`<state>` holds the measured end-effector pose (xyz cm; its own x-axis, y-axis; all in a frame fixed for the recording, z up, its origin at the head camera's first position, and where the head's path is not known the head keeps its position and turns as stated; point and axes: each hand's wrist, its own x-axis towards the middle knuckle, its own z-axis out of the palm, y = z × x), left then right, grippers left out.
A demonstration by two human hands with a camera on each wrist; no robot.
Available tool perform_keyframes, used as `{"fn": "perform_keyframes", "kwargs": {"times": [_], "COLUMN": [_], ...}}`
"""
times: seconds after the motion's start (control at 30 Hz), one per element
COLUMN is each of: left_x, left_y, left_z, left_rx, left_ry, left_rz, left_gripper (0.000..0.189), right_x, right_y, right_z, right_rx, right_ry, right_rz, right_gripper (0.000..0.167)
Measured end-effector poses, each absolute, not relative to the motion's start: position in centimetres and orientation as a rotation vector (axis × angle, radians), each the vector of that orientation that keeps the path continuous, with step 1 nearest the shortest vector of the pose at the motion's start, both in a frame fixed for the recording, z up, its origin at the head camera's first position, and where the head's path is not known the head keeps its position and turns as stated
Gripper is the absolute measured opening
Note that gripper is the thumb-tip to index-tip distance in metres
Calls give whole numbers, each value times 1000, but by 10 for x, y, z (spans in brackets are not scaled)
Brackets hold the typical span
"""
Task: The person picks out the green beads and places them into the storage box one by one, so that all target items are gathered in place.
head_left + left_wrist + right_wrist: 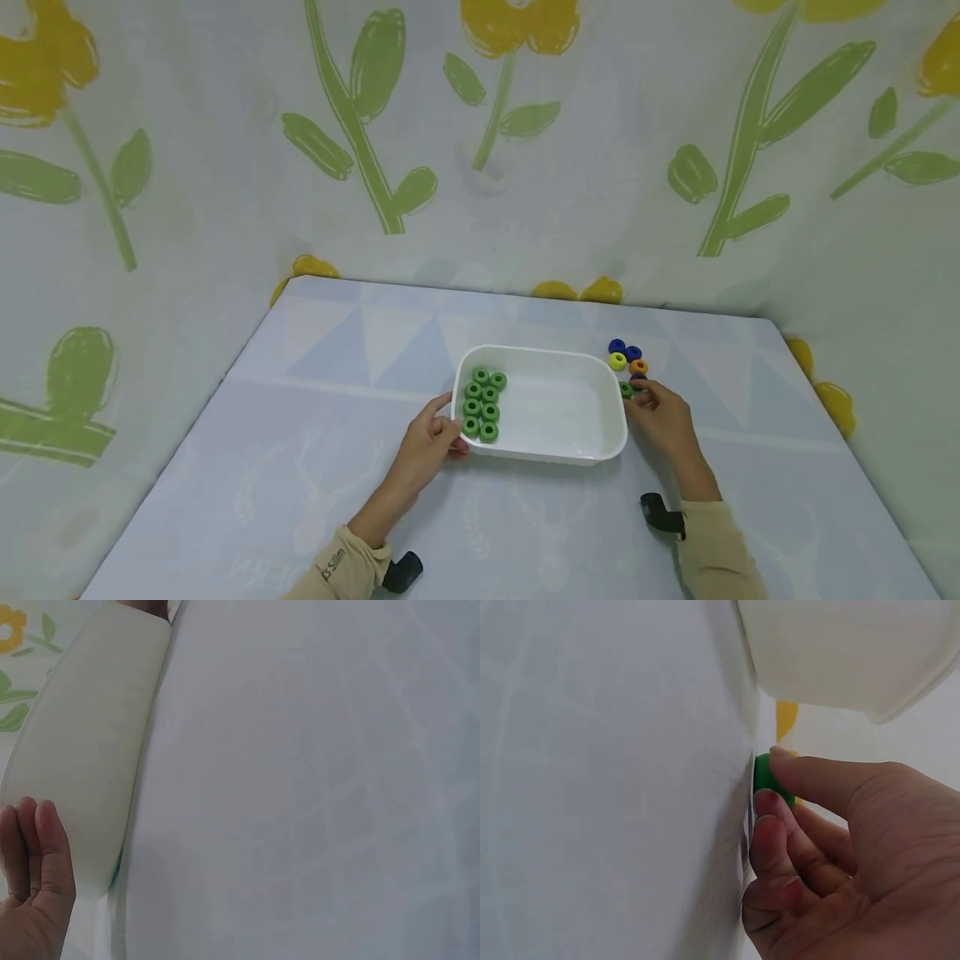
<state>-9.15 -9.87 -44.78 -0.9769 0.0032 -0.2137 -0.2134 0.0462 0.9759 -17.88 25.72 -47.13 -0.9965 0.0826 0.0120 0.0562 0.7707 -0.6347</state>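
My left hand (pixel 424 443) grips the left front corner of a white plastic tray (pixel 558 400), thumb at the rim and fingers along the outside wall. Several green beads (pixel 490 393) with centre holes stand grouped at the tray's left end. Just outside its right wall, my right hand (pixel 666 421) pinches another green bead (pixel 763 774) between thumb and fingertips, close against the tabletop. Beyond these fingers lie two blue beads (pixel 617 345), a yellow bead (pixel 617 361) and an orange bead (pixel 638 367). A purple bead (pixel 637 377) is partly hidden by the fingers.
A pale patterned cloth covers the table (pixel 300 467). Behind it and at both sides hangs a flower-printed curtain (pixel 585 183). Black wrist cameras (pixel 403 572) sit at both sleeve cuffs.
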Motion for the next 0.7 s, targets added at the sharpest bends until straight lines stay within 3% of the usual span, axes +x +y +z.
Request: {"fn": "perform_keyframes", "kwargs": {"times": [0.7], "left_x": [-91], "left_y": [-101], "left_z": [-447], "left_rx": [-211], "left_ry": [2137], "left_rz": [2059], "left_gripper": [57], "right_x": [-179], "right_y": [252], "right_z": [-469], "right_rx": [-182], "right_ry": [-2931], "right_rz": [1053], "right_gripper": [41]}}
